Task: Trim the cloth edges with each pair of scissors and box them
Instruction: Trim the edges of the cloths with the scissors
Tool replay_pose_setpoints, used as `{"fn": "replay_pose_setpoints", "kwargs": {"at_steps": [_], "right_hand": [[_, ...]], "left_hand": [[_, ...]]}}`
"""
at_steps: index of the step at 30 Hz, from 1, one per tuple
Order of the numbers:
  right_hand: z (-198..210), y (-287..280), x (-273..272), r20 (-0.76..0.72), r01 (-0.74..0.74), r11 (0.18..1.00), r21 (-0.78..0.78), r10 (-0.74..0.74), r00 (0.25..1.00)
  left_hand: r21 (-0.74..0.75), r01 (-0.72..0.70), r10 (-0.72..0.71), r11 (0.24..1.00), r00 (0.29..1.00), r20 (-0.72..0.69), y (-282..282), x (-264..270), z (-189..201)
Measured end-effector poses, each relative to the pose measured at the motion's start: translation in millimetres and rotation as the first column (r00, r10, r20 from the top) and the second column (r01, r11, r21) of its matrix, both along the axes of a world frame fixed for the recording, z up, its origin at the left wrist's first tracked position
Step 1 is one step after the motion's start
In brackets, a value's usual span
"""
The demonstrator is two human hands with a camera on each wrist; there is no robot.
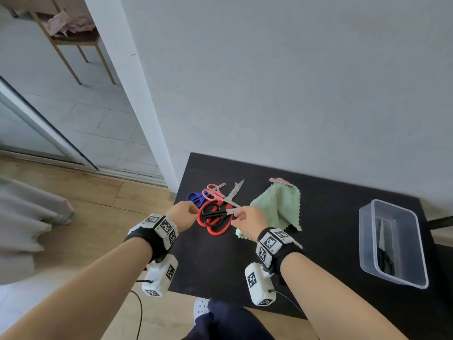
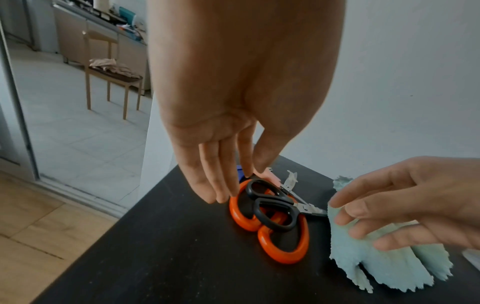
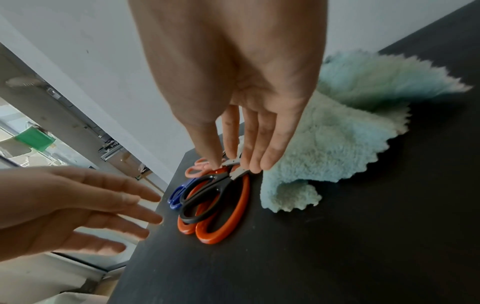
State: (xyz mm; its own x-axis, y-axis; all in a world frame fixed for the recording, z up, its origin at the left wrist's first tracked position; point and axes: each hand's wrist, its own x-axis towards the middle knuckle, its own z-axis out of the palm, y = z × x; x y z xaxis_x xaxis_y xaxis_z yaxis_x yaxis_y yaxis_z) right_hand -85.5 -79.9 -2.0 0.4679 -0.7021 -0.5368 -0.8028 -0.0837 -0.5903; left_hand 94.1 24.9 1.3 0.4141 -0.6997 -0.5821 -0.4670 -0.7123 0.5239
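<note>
The right hand (image 1: 247, 218) is reaching down onto the pile of scissors, its grip closing on metal: thumb and fingers (image 3: 255, 153) are pinching the blades of the black-handled scissors (image 1: 215, 215) just beyond the pivot. Those black handles are lying directly below and left of that grip, stacked on the red-handled scissors (image 1: 215, 227). The left hand (image 1: 183, 214) is hovering at the other side of the pile, its grip apart, fingers straight and holding nothing, tips just beside the red loops. Beyond both grips, pink-handled scissors (image 1: 213, 192) and blue-handled scissors (image 1: 195, 197) are lying in the same heap, touching. The green cloth (image 1: 279, 204) is lying crumpled immediately right of the right grip, on the black table (image 1: 331, 217). Well to the right, a clear plastic box (image 1: 392, 244) is holding one dark pair of scissors. No readable writing; only square coded markers on the wrist units (image 1: 164, 229).
</note>
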Motion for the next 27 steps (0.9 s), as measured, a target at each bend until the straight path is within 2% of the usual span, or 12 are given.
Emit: {"fn": "replay_pose_setpoints", "kwargs": {"at_steps": [8, 14, 19, 27], "right_hand": [[-33, -6, 19, 0.018, 0.044, 0.995, 0.088, -0.046, 0.999], [-40, -7, 23, 0.041, 0.095, 0.99, 0.108, -0.1, 0.994], [-41, -7, 21, 0.091, 0.157, 0.969, 0.193, -0.177, 0.98], [-29, 0, 8, 0.193, 0.212, 0.937, 0.278, -0.271, 0.943]], "left_hand": [[-0.011, -0.113, 0.112, 0.993, 0.992, -0.065, -23, -3, -23], [-0.013, -0.186, 0.183, 0.982, 0.975, -0.126, -31, -3, -34], [-0.005, -0.267, 0.251, 0.964, 0.911, -0.327, -32, -9, -28], [-0.034, -0.289, 0.241, 0.957, 0.852, -0.464, -19, -19, -13]]}}
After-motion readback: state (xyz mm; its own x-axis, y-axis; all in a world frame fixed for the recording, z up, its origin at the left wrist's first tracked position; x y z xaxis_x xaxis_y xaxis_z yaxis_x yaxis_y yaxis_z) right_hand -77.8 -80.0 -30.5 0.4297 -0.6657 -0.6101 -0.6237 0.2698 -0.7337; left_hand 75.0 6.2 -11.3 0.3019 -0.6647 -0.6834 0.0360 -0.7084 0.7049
